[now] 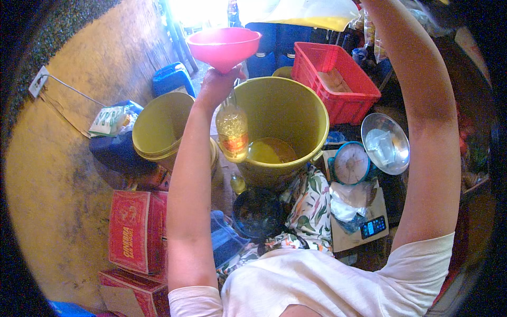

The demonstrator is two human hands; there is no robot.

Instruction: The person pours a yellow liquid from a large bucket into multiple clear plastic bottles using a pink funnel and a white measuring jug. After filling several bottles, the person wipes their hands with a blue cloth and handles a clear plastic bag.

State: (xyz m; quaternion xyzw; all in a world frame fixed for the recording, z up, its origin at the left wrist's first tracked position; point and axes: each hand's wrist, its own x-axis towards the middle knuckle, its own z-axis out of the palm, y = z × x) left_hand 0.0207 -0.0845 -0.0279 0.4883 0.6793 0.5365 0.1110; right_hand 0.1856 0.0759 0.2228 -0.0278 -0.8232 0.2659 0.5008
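Observation:
My left hand (222,85) grips the neck of a clear glass bottle (233,134) with pale yellow liquid in it, just under a pink plastic funnel (223,44). The bottle hangs over the near left rim of a large yellow-green bucket (323,119), which has yellow liquid at its bottom. My right arm reaches up and forward past the top edge, and my right hand is out of view. Near that arm, at the top, a translucent plastic container (305,12) holds yellow liquid along its lower side. Whether my right hand touches it cannot be seen.
A red plastic crate (336,95) stands behind the bucket at right. A dial scale (351,162), a metal pan (385,144) and a smartphone (373,227) are at right. A second bucket (158,126) and red cartons (128,232) are at left. A small bottle (238,184) is below.

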